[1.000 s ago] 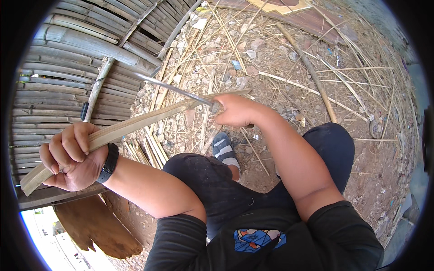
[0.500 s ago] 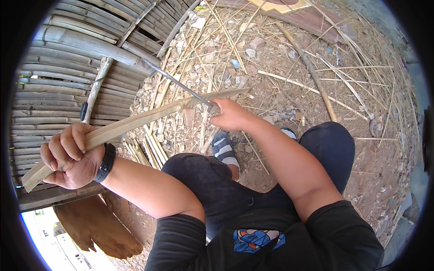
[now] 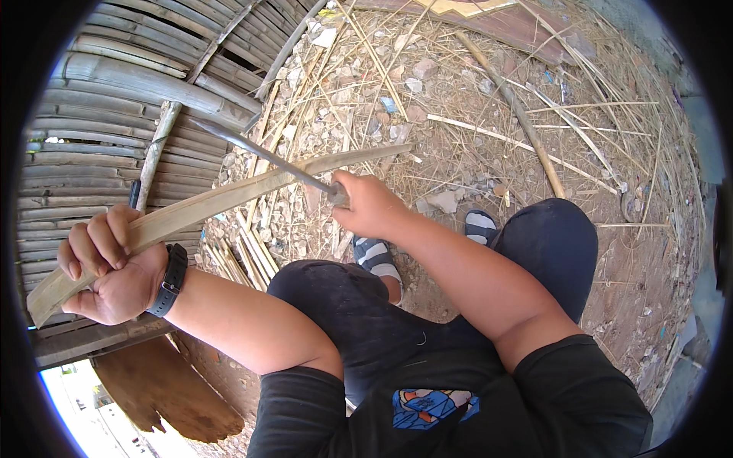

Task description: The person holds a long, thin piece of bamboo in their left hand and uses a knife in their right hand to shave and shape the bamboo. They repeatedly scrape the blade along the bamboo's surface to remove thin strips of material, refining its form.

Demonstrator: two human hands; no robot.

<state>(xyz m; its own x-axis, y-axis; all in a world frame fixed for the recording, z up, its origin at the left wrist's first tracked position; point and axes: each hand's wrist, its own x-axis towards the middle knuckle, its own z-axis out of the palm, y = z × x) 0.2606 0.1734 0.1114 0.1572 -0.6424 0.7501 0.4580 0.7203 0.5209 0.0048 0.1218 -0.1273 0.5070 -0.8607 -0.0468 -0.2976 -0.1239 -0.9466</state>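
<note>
A long, flat bamboo strip (image 3: 221, 200) runs from the lower left up toward the middle. My left hand (image 3: 114, 263) is wrapped round it close to its lower left end, with a dark watch on that wrist. In my right hand (image 3: 368, 204) is the handle of a knife (image 3: 263, 154) with a long, narrow grey blade. The blade points up and left and crosses the strip; I cannot tell how firmly it touches. Most of the handle is hidden by my fingers. My feet in striped footwear (image 3: 372, 256) are below the strip.
A bamboo slat wall (image 3: 92, 160) with a thick bamboo rail stands at the left. Split bamboo pieces (image 3: 248, 256) lie beside my leg. Stones, straw and thin strips cover the ground ahead, with a long pole (image 3: 519, 114) at right. A torn brown sheet (image 3: 164, 385) hangs lower left.
My right hand has shifted left with the knife, and more of the blade's flat face shows. My left hand and the strip have moved slightly left.
</note>
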